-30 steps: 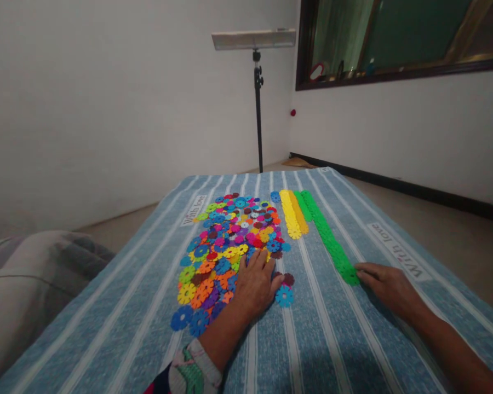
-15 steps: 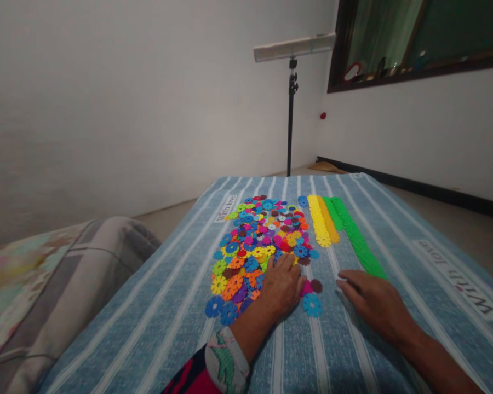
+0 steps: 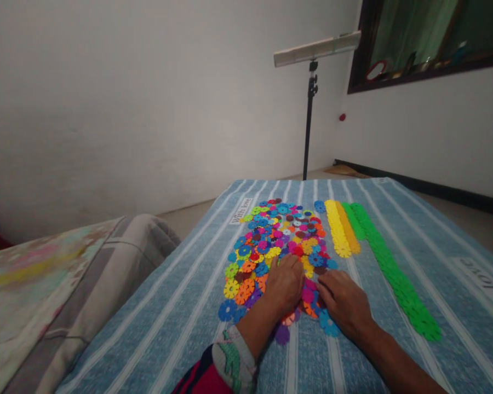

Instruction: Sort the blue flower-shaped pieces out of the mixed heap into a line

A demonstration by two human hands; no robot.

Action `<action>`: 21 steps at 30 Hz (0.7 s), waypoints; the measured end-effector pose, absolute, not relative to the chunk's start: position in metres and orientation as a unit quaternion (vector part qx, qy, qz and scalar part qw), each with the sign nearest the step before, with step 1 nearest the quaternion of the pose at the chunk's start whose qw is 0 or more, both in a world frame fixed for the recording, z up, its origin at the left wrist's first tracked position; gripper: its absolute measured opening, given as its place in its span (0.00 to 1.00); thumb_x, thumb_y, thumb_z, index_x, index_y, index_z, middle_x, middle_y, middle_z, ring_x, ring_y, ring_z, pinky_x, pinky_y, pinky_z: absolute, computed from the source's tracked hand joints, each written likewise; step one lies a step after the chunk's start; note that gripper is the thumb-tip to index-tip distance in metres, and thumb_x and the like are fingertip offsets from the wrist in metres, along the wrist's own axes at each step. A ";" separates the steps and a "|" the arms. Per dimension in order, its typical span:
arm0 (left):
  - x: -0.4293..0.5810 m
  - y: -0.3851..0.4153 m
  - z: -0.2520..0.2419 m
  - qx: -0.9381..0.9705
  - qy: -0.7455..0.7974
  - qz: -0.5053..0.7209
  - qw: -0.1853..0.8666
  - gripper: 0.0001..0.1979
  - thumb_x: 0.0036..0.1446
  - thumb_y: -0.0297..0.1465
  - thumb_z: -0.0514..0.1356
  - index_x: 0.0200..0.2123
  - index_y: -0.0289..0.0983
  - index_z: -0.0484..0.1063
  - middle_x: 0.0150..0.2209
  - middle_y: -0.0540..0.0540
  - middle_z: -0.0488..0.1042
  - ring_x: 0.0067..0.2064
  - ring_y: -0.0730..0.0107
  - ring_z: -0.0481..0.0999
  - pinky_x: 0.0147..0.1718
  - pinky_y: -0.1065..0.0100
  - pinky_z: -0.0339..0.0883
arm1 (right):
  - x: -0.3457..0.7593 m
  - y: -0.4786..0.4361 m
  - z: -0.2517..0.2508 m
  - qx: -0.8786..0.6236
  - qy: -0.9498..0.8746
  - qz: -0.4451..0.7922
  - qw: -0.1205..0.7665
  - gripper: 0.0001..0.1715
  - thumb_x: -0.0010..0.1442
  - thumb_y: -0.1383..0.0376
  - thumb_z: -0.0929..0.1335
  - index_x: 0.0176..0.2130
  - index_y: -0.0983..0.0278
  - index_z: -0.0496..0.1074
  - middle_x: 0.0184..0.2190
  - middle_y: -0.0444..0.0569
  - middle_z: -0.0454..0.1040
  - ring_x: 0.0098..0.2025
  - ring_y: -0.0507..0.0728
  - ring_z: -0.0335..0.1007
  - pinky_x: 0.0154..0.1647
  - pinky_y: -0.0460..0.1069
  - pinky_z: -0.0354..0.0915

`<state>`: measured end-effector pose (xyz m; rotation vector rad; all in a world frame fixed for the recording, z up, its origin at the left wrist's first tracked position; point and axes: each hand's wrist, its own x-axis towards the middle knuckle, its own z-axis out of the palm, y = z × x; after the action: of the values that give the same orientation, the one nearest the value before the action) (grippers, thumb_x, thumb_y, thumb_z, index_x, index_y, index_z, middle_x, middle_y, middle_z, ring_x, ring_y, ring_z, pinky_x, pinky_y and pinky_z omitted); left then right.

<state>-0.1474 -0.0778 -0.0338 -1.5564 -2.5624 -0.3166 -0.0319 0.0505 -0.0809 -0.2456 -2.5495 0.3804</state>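
A loose pile of flower-shaped plastic discs (image 3: pixel 246 295) in many colours lies on the striped cloth. My left hand (image 3: pixel 285 282) rests on the near right part of this pile, its fingers bent down over the discs but not gripping any that I can see. Just right of it, my right hand (image 3: pixel 347 301) reaches to the pile's edge, thumb and fingertips a little apart beside pink discs (image 3: pixel 309 291). A light-blue disc (image 3: pixel 329 324) lies below its thumb. To the right, overlapping discs form a long green row (image 3: pixel 398 279), a yellow row (image 3: pixel 337 230) and an orange-yellow row (image 3: pixel 350 232).
A blue-and-white striped cloth (image 3: pixel 181 334) covers the table. One blue disc (image 3: pixel 320 206) sits by the yellow row's far end. A bed or couch with a grey blanket (image 3: pixel 135 257) stands at left. Behind the table rises a black stand (image 3: pixel 308 131) with a lamp bar.
My right hand has moved left from the bare cloth to the pile's edge, close to my left hand. More discs now show near my wrists. The view has turned slightly left.
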 end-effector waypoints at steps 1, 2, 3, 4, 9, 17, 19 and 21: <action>-0.148 -0.078 -0.033 -0.516 -0.849 -0.101 0.063 0.12 0.65 0.29 0.48 0.42 0.37 0.71 0.47 0.41 0.73 0.53 0.59 0.69 0.55 0.52 0.59 | -0.031 0.051 -0.081 -0.089 -0.945 0.150 0.278 0.13 0.66 0.65 0.60 0.34 0.62 0.72 0.37 0.50 0.75 0.40 0.58 0.68 0.43 0.52 0.62; -0.147 -0.078 -0.033 -0.518 -0.847 -0.097 0.062 0.12 0.65 0.29 0.48 0.42 0.37 0.70 0.47 0.41 0.73 0.52 0.59 0.69 0.54 0.54 0.60 | -0.031 0.052 -0.082 -0.088 -0.942 0.158 0.282 0.13 0.66 0.65 0.60 0.34 0.62 0.73 0.37 0.49 0.75 0.41 0.58 0.68 0.43 0.52 0.62; -0.147 -0.078 -0.034 -0.524 -0.844 -0.095 0.062 0.12 0.65 0.28 0.48 0.42 0.37 0.70 0.46 0.41 0.73 0.52 0.60 0.69 0.53 0.55 0.61 | -0.031 0.053 -0.081 -0.088 -0.941 0.165 0.284 0.13 0.66 0.64 0.60 0.34 0.62 0.73 0.37 0.49 0.75 0.40 0.57 0.68 0.43 0.52 0.62; -0.145 -0.078 -0.035 -0.532 -0.839 -0.094 0.062 0.11 0.64 0.28 0.48 0.42 0.37 0.70 0.46 0.41 0.73 0.51 0.60 0.69 0.52 0.56 0.62 | -0.031 0.054 -0.081 -0.090 -0.939 0.171 0.284 0.13 0.66 0.64 0.61 0.34 0.61 0.72 0.36 0.49 0.75 0.40 0.57 0.68 0.43 0.52 0.62; -0.136 -0.074 -0.042 -0.566 -0.814 -0.114 0.055 0.10 0.64 0.29 0.49 0.44 0.37 0.69 0.46 0.42 0.73 0.49 0.62 0.71 0.48 0.60 0.65 | -0.032 0.057 -0.078 -0.096 -0.932 0.200 0.286 0.13 0.64 0.63 0.62 0.32 0.60 0.72 0.33 0.47 0.74 0.38 0.56 0.69 0.39 0.51 0.64; -0.159 -0.088 -0.008 -0.457 -0.884 -0.084 0.051 0.10 0.61 0.28 0.52 0.40 0.36 0.72 0.41 0.40 0.75 0.45 0.60 0.73 0.45 0.61 0.67 | -0.032 0.058 -0.077 -0.118 -0.925 0.233 0.276 0.13 0.63 0.63 0.61 0.31 0.59 0.73 0.33 0.47 0.75 0.38 0.57 0.70 0.40 0.52 0.64; -0.166 -0.094 0.001 -0.432 -0.900 -0.055 0.035 0.10 0.61 0.32 0.53 0.39 0.36 0.72 0.40 0.39 0.75 0.45 0.57 0.74 0.43 0.59 0.68 | -0.032 0.059 -0.077 -0.121 -0.925 0.239 0.268 0.13 0.63 0.63 0.61 0.31 0.59 0.73 0.33 0.47 0.75 0.38 0.57 0.70 0.39 0.51 0.64; -0.167 -0.096 0.005 -0.431 -0.901 -0.036 0.015 0.11 0.60 0.36 0.54 0.39 0.36 0.73 0.40 0.39 0.76 0.44 0.55 0.74 0.42 0.59 0.68 | -0.032 0.059 -0.078 -0.120 -0.925 0.243 0.267 0.13 0.63 0.63 0.61 0.31 0.59 0.73 0.33 0.47 0.75 0.38 0.57 0.70 0.39 0.51 0.64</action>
<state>-0.1669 -0.0961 0.0050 -1.3417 -2.8061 -0.1119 -0.0322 0.0592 -0.0776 -0.3245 -2.4972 0.6552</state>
